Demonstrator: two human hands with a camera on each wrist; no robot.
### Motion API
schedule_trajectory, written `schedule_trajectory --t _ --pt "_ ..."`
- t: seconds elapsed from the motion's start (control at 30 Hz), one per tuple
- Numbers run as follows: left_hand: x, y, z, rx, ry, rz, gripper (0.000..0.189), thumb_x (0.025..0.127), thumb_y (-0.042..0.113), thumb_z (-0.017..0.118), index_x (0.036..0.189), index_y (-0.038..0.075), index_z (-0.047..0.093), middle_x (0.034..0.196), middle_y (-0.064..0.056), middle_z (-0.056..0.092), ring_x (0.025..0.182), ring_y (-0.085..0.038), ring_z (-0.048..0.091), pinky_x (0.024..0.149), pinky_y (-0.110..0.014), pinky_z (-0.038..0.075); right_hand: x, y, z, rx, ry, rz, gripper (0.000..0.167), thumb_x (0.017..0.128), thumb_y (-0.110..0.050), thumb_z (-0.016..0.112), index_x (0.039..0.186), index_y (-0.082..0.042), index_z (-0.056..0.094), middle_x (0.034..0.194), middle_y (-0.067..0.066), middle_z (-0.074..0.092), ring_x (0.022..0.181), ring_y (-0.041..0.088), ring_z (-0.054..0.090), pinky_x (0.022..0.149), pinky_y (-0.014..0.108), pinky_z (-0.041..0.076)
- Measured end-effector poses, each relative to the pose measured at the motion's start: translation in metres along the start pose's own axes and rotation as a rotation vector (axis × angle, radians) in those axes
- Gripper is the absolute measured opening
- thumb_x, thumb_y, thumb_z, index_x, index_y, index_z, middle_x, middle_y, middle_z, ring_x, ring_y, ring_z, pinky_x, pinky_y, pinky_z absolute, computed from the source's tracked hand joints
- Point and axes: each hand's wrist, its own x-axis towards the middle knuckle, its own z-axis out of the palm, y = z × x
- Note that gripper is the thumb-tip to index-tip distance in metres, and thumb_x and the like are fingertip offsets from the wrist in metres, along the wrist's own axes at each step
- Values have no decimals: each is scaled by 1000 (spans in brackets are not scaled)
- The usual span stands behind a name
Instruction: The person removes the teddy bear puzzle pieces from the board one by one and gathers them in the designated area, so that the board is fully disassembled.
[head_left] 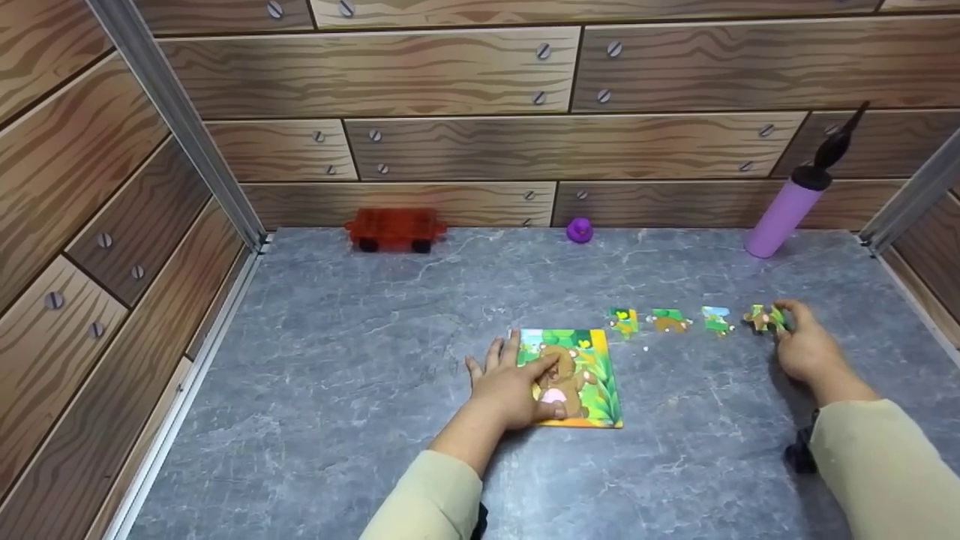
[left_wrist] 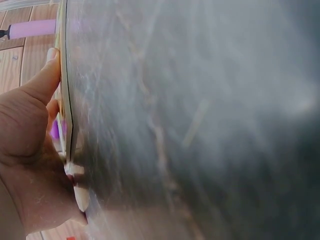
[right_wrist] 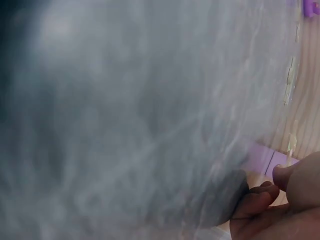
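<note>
A square bear puzzle (head_left: 600, 382) lies on the grey table, partly hidden by my left hand (head_left: 510, 394). That hand rests on it with fingers spread, the thumb and index finger over the bear picture. In the left wrist view the thumb (left_wrist: 47, 75) lies along the board's thin edge. Off to the right, my right hand (head_left: 814, 349) pinches a brown and green puzzle piece (head_left: 763, 318) at its right side, close to the table. Three more pieces lie in a row to its left: a blue and green one (head_left: 717, 320), a brown one (head_left: 669, 321) and a yellow-green one (head_left: 623, 322).
Along the back wall stand a translucent red toy wagon (head_left: 396, 229), a small purple duck (head_left: 579, 230) and a purple pump (head_left: 786, 214) with a black nozzle. Wood-patterned panels (head_left: 450, 150) close off the back and sides.
</note>
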Motion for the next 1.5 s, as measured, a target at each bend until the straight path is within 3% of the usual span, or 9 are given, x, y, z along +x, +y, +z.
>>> schedule_trajectory --t 0.3,0.53,0.9,1.13,1.33,1.5 --pt "0 0 0 18 -1 3 86 85 68 76 161 42 45 178 -13 6 162 -42 5 119 -79 1 4 0 -1 -42 -31 -19 49 105 -1 40 151 9 27 140 54 37 128 73 39 106 78 35" --pt "0 2 -2 7 -14 5 86 86 66 77 162 43 43 178 -12 2 162 -41 1 119 -78 -3 7 -1 -4 -63 -79 32 51 107 -4 39 154 8 25 146 52 33 134 71 34 110 77 32" --pt "-2 2 -3 1 -10 6 86 86 66 77 162 41 45 178 -12 6 162 -41 5 120 -77 -1 6 -2 -3 -81 -99 82 58 109 -10 42 160 5 19 150 51 28 135 70 31 110 77 33" --pt "0 -1 1 -6 -13 -9 89 85 68 77 163 41 42 178 -12 5 162 -41 3 120 -78 -2 1 -7 1 -86 -52 54 60 109 -10 44 159 9 17 146 54 30 133 72 33 109 78 32" --pt "0 -2 2 2 -2 -20 106 84 70 77 170 29 29 178 -10 6 162 -39 4 121 -77 -1 -13 -21 12 -164 -24 -5 59 107 -13 42 154 13 17 133 60 33 121 74 39 100 81 37" --pt "1 -1 2 5 0 -24 108 83 71 77 170 26 29 178 -9 7 162 -39 4 121 -76 -1 -22 -41 25 -138 107 -127 59 110 -24 49 149 16 31 131 54 41 121 70 41 98 80 38"
